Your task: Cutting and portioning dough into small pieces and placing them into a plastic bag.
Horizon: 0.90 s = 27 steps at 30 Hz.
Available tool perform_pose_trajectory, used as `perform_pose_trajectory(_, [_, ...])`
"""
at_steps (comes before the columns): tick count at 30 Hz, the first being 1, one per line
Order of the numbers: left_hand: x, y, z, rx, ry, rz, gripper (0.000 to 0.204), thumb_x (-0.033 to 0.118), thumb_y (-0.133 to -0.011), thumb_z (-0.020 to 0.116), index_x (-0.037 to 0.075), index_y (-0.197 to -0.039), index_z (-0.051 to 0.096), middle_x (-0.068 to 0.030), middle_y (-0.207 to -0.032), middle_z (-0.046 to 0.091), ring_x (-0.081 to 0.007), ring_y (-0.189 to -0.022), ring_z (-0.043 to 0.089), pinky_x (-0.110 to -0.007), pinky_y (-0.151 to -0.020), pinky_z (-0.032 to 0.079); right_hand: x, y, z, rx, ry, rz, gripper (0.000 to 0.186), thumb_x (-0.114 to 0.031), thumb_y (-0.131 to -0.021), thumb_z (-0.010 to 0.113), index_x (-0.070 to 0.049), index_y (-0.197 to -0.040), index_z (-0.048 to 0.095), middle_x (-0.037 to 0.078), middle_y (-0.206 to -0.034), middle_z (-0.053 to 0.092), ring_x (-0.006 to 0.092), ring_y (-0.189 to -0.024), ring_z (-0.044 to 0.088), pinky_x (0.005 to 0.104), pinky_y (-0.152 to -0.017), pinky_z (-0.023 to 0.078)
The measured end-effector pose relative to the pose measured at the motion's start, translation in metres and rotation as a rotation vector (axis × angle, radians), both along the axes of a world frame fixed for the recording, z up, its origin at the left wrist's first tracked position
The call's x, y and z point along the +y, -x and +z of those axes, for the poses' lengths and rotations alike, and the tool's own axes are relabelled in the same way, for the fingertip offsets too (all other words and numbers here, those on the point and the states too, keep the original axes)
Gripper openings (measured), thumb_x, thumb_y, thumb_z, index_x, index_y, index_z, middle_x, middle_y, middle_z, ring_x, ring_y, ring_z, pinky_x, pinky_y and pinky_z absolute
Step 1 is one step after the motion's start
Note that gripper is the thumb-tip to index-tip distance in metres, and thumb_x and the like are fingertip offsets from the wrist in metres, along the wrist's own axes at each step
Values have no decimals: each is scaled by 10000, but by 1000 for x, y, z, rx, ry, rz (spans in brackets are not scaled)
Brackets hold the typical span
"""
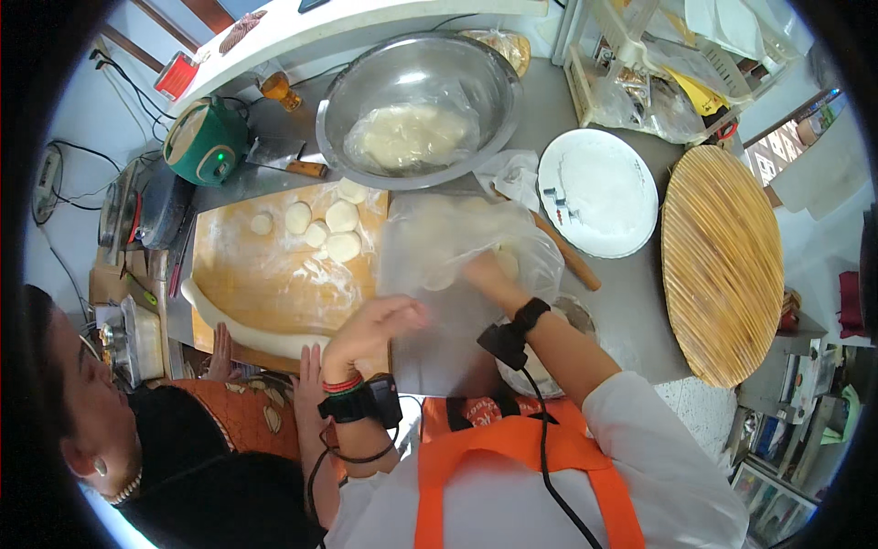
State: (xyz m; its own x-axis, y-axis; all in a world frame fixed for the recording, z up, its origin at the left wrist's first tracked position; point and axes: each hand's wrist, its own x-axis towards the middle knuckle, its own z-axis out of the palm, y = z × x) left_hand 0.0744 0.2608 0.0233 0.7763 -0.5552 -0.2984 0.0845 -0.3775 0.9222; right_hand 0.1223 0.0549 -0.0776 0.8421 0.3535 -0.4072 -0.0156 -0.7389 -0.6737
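In the head view, the person's left hand (380, 325) was above the near right corner of a wooden board (247, 297), blurred, its grip loosely spread with the fingers pointing right. The right hand (485, 274) was over a clear plastic sheet (425, 229) on the grey table (631, 320), beside a pale dough piece (508, 263); its grip was blurred, and whether it held or touched anything could not be determined. White dough rounds (343, 247) lay on the far part of the floured board. A long dough roll (251, 339) curved along the board's left and near sides, with a co-worker's hands (311, 380) at its near edge. Beyond the board and sheet stood a metal basin (331, 114) containing bagged dough (412, 137). A wooden rolling pin (572, 258) lay right of the sheet, just beside a white plate (599, 197); a round slatted board (722, 265) was farther right.
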Motion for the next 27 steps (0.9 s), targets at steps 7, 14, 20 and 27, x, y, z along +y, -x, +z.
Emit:
perform_pose_trajectory(7, [40,-79,-106,-490,-836,1099,401,175,-755,572,-35,-1065,428,-220,-1070,478,-294,-974,465,-361,-827,371,-18,16,73,-143,-234,-80,299,-134,-755,472,17,-1009,522,205,-1056,514,325,-986,481,376,-848,370])
perform_pose_trajectory(14, [30,-126,-129,-402,-1031,795,701,334,-677,625,-52,-1144,272,-257,-1151,348,-378,-1093,345,-444,-897,315,-57,22,73,-215,-335,-318,266,-95,-798,446,12,-1036,503,176,-1003,548,286,-887,539,337,-749,414])
perform_pose_trajectory(20, [30,-96,-149,-637,-996,1064,607,332,-671,618,-9,-1093,345,-196,-1135,358,-376,-1064,355,-482,-846,333,-65,27,72,-208,-437,-291,257,-20,-793,444,14,-1042,498,124,-956,562,186,-898,542,273,-719,410])
perform_pose_trajectory(27, [47,-74,-132,-322,-1010,893,651,347,-605,678,61,-1122,403,-202,-1125,387,-366,-1023,381,-433,-855,347,-61,29,72,-229,-501,-282,270,4,-764,444,15,-1026,508,127,-956,560,197,-877,551,271,-715,410])
